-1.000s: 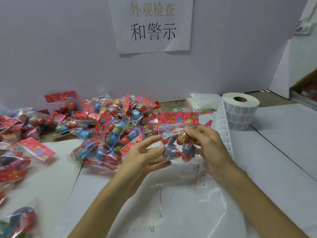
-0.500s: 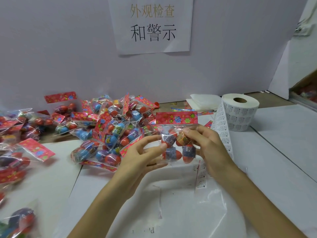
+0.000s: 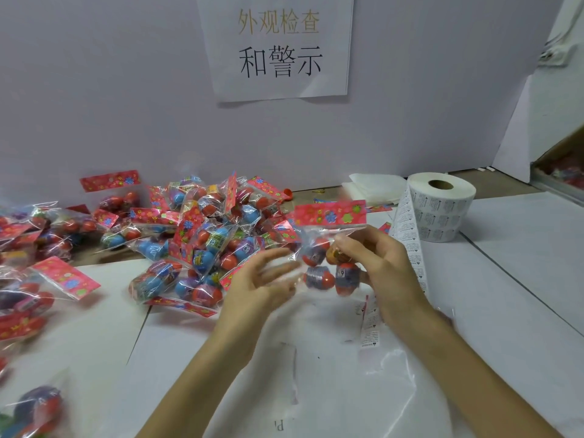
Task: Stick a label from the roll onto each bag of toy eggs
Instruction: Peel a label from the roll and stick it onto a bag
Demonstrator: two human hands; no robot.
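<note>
The bag (image 3: 316,248) was held upright above the table (image 3: 521,279), in front of the person and just right of the big heap of bags (image 3: 196,241). It was a clear, crinkly plastic pouch topped by a red header card (image 3: 330,214) printed with blue, green and yellow flowers. Inside sat four toy eggs (image 3: 319,277), mostly red with blue or orange halves, some showing a small white sticker. The right hand (image 3: 385,267) gripped the bag from its right side, fingers curled round the eggs through the plastic. The left hand (image 3: 262,279) was spread, palm turned toward the bag, its fingertips just beside the pouch's left edge; blur hid whether they touched it. The label roll (image 3: 442,210) stood on end behind the right hand, and a strip of labels (image 3: 410,245) ran from it down past the wrist onto the table. More bags (image 3: 47,279) lay scattered on the left.
</note>
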